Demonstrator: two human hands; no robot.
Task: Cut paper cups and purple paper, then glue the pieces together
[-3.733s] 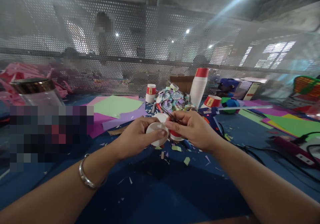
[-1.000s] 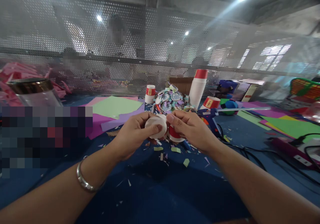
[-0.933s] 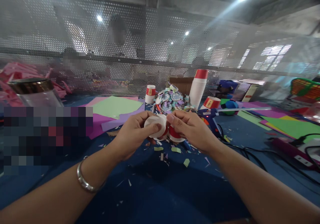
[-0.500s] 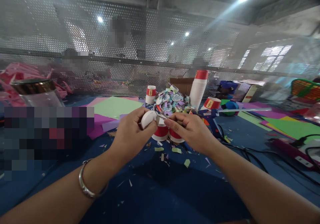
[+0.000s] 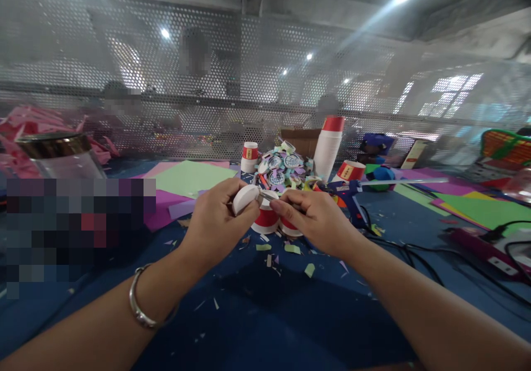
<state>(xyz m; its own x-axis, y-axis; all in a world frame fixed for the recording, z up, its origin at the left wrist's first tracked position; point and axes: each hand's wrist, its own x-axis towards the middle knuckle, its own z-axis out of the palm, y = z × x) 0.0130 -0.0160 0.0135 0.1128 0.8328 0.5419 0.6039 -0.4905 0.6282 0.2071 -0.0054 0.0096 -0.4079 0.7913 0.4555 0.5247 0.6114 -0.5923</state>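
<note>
Disc (image 5: 245, 199), smooth, white, tilted, is pinched in my left hand (image 5: 219, 212), center of frame. My right hand (image 5: 318, 217) grips a slim metallic tool (image 5: 267, 196), tip near its edge, contact unclear. Red-white cups (image 5: 266, 221) just behind; ragged paper scraps (image 5: 309, 270) lower center.

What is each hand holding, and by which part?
The left hand holds a white round piece by its near edge; the right hand holds a thin metallic tool behind its exposed tip, the rest mostly hidden.
</note>
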